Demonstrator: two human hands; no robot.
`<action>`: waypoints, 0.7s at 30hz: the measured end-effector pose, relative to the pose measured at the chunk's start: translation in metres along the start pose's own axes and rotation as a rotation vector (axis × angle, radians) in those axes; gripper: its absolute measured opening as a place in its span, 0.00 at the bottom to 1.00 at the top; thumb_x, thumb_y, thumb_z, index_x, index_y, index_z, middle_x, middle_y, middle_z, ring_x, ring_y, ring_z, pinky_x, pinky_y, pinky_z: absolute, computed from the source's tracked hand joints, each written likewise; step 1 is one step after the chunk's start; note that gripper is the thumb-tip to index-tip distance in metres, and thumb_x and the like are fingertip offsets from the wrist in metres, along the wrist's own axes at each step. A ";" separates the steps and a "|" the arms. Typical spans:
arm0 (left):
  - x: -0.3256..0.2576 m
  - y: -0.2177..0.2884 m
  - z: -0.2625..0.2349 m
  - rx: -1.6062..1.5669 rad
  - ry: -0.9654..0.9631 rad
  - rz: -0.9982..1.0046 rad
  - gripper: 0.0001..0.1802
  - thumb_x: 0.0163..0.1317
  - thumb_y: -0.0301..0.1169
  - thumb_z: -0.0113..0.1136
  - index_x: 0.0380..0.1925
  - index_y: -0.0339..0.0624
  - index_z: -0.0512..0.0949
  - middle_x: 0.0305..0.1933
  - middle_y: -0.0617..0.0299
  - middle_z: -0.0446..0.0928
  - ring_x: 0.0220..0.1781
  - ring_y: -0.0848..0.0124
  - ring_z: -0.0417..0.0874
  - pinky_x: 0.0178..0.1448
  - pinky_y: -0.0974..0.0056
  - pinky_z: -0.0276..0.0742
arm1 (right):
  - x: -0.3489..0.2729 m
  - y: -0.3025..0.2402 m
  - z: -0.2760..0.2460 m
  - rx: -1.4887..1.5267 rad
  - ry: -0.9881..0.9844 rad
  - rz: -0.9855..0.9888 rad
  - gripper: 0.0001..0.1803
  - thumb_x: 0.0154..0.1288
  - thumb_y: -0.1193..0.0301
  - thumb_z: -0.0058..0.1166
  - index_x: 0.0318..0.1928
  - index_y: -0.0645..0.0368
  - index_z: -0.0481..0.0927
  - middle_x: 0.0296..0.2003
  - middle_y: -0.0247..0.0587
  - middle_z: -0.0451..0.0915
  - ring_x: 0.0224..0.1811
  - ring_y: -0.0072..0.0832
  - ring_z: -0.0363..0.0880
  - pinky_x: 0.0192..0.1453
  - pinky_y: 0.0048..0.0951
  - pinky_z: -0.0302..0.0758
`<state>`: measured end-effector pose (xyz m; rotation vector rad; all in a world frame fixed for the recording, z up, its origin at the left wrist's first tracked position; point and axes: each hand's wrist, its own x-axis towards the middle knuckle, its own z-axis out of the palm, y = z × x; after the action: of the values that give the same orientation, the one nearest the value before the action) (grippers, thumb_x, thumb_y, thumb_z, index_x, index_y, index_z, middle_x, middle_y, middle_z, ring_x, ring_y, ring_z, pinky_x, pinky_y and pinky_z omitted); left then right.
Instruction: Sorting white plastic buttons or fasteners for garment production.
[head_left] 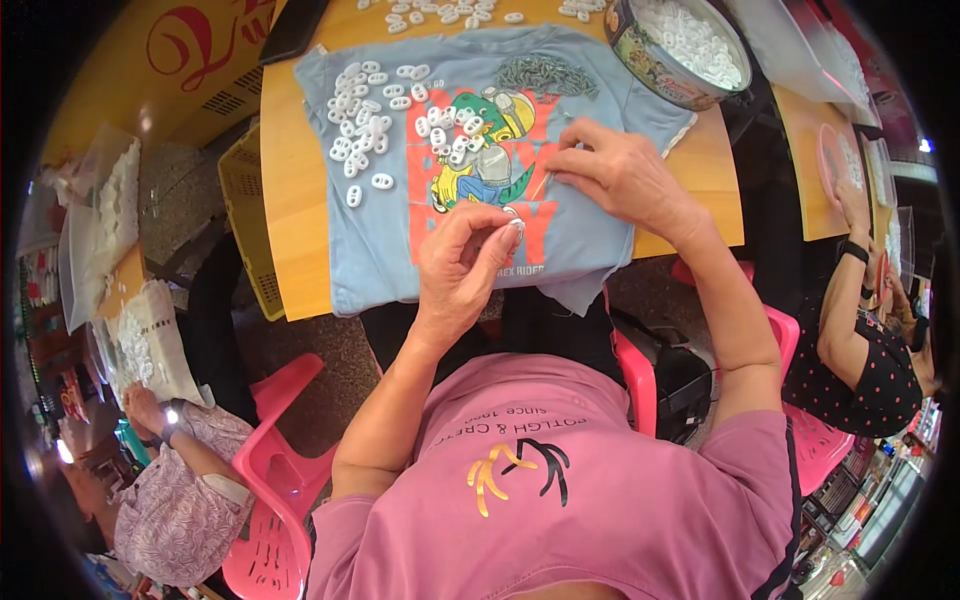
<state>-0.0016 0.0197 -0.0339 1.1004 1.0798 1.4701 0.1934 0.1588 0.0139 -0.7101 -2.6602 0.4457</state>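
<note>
My left hand [462, 262] is closed, with thumb and forefinger pinching a small white plastic piece [515, 224]. To its upper right, my right hand [628, 178] is closed in a pinch on a thin, pale, stick-like thing [541, 186], too small to name. Both hands are over a blue printed T-shirt [375, 240] spread on the table. Loose white oval two-hole pieces [362, 135] lie at the shirt's left, and a smaller cluster [450, 128] sits on the print. Beyond my right hand is a heap of thin grey-green pieces [545, 76].
A round tin [655, 62] full of white pieces stands at the far right of the wooden table [290, 190]. More white pieces [450, 12] lie along the far edge. A yellow crate [250, 220] is beside the table. People sit on pink chairs [280, 480] at both sides.
</note>
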 end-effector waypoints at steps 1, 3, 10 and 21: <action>0.000 0.000 0.000 -0.003 0.002 -0.008 0.04 0.65 0.18 0.57 0.39 0.32 0.76 0.36 0.62 0.74 0.33 0.79 0.77 0.36 0.74 0.75 | -0.002 0.000 0.002 -0.012 -0.003 -0.025 0.07 0.57 0.74 0.62 0.36 0.58 0.79 0.37 0.39 0.77 0.34 0.39 0.80 0.36 0.36 0.76; 0.000 0.001 -0.001 -0.001 -0.004 -0.003 0.04 0.65 0.18 0.57 0.39 0.32 0.76 0.36 0.62 0.74 0.33 0.79 0.77 0.35 0.74 0.75 | -0.004 0.002 0.004 -0.027 -0.006 -0.051 0.07 0.56 0.75 0.61 0.37 0.58 0.79 0.37 0.39 0.77 0.34 0.39 0.80 0.35 0.35 0.76; 0.000 0.000 0.001 0.000 0.008 0.015 0.04 0.65 0.18 0.57 0.39 0.33 0.76 0.36 0.63 0.74 0.32 0.80 0.76 0.34 0.74 0.74 | -0.007 0.003 0.002 -0.092 -0.073 -0.120 0.07 0.56 0.76 0.59 0.36 0.59 0.77 0.34 0.39 0.74 0.31 0.38 0.79 0.32 0.36 0.76; -0.001 0.000 0.000 0.113 -0.007 0.041 0.04 0.64 0.18 0.58 0.38 0.33 0.77 0.36 0.63 0.75 0.30 0.81 0.76 0.31 0.75 0.72 | -0.005 0.001 -0.008 -0.162 -0.145 -0.187 0.04 0.57 0.75 0.52 0.32 0.61 0.72 0.31 0.42 0.72 0.30 0.41 0.79 0.29 0.39 0.75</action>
<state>-0.0016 0.0185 -0.0345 1.2117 1.1535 1.4507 0.2009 0.1582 0.0195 -0.4835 -2.8908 0.2417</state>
